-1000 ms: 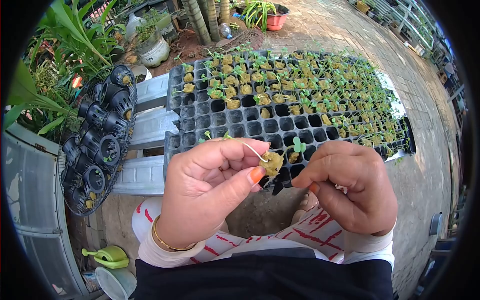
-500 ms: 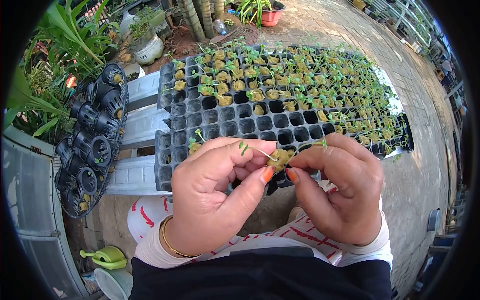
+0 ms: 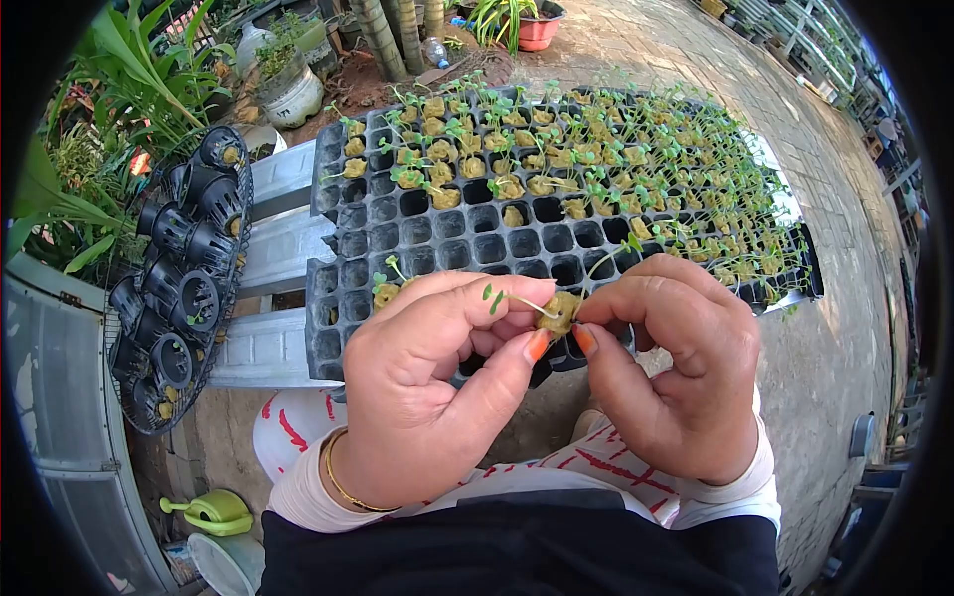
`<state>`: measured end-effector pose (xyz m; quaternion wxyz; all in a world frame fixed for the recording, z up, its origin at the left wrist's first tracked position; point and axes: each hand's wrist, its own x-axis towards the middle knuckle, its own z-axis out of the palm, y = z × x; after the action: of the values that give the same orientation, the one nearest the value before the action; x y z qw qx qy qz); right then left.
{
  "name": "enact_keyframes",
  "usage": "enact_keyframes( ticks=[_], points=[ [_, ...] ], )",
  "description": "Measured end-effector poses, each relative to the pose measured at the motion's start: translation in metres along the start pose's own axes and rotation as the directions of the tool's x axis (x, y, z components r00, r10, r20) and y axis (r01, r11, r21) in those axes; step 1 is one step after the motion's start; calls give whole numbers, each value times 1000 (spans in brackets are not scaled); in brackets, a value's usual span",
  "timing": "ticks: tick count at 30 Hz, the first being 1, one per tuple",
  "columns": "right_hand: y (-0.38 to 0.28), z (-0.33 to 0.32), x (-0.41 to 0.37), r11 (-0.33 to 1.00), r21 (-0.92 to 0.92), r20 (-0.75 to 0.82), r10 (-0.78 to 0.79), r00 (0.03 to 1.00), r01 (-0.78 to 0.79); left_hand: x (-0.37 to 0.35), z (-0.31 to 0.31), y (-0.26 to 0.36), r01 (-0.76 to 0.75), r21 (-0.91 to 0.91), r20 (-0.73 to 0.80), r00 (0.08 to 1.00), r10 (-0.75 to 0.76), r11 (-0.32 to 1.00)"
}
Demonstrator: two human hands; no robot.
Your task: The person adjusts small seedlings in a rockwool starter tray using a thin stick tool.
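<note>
Between my two hands is a yellowish-brown growing plug (image 3: 558,310) with thin green seedlings. My left hand (image 3: 437,372) pinches the plug's left side, and one seedling (image 3: 502,298) bends left over its fingers. At the plug's right edge my right hand (image 3: 681,363) has thumb and forefinger pressed together; a second seedling (image 3: 606,260) rises beside its fingertips. What those fingertips grip is too small to make out. Beneath and beyond the hands lies a black seedling tray (image 3: 452,226), with plugs and sprouts in many cells.
On the left, a black mesh basket (image 3: 241,248) holds several black net pots (image 3: 219,194). The tray rests on a pale slatted stand (image 3: 288,248). A green watering can (image 3: 217,511) stands at the lower left. A reddish pot (image 3: 540,32) with a plant is at the top.
The right-hand seedling now stands higher above my right fingertips. My right finger and thumb have shifted slightly at the plug's edge; my left hand has barely moved.
</note>
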<state>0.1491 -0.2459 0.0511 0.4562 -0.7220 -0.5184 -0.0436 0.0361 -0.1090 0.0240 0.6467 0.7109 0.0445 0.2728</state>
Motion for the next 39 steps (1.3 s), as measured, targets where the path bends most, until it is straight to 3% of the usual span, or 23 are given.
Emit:
enact_keyframes(
  ticks=[7, 18, 28, 34, 37, 39],
  points=[
    [0, 2, 0, 1000, 4, -19, 6, 1000, -6, 1, 1, -1, -22, -17, 3, 1000, 22, 1000],
    [1, -2, 2, 996, 81, 10, 25, 1000, -26, 2, 1, -3, 18, -209, -11, 1000, -21, 978],
    [7, -2, 4, 998, 60, -2, -18, 1000, 18, 4, 1, -2, 16, -201, -9, 1000, -18, 979],
    [3, -6, 5, 995, 90, -3, 46, 999, -45, 7, 5, -1, 47, -231, -49, 997, -60, 972],
    [2, -14, 4, 996, 72, 35, 58, 998, -61, 7, 1, -2, 21, -272, -88, 995, -46, 962],
    [4, -20, 2, 985, 164, 255, 13, 967, -57, 10, -3, 4, 51, -220, -114, 990, -77, 974]
  ],
)
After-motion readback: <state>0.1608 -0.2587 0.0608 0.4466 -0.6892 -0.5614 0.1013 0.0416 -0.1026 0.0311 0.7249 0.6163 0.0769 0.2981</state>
